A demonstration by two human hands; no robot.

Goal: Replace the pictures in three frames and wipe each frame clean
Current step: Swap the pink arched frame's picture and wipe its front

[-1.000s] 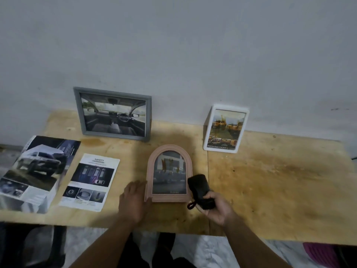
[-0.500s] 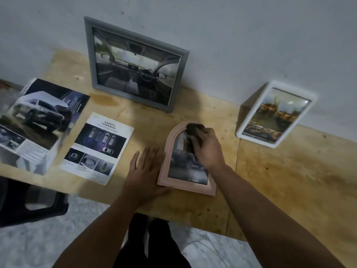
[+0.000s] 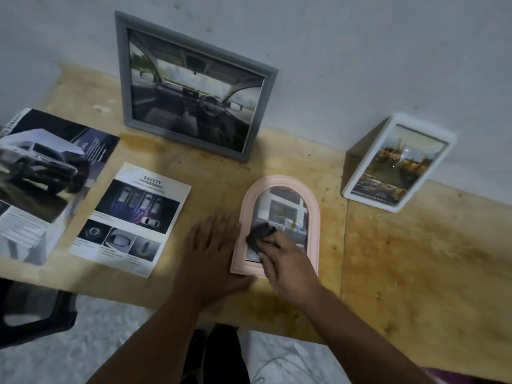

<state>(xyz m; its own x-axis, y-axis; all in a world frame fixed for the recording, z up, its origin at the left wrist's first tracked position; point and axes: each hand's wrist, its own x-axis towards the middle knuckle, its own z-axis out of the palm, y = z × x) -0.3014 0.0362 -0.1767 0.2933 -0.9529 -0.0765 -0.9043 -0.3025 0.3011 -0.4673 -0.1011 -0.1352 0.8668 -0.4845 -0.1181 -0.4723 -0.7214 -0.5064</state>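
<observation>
L hand (image 3: 213, 253) is lying flat on the table (image 3: 415, 259), fingers straight and slightly spread, its thumb side pressing against the left edge and bottom corner of the pink arched frame (image 3: 314, 217). R hand (image 3: 288, 261) is curling round a small black cloth (image 3: 259, 234), bunching it under the fingertips and pressing it onto the glass in the frame's lower left part. The pink frame is lying face up near the table's front edge, btwn the two hands; its long axis is running front to back w/ a slight tilt, arch end pointing away toward the wall, flat base toward the person.

Left of the L hand a safety leaflet (image 3: 130, 220) is lying flat, and further left a car brochure (image 3: 47, 176).

Further back, a grey frame (image 3: 191, 87) w/ a car-interior pic is leaning against the wall, landscape. At the right, a white frame (image 3: 399, 164) is standing tilted, portrait, well apart from the pink one.
</observation>
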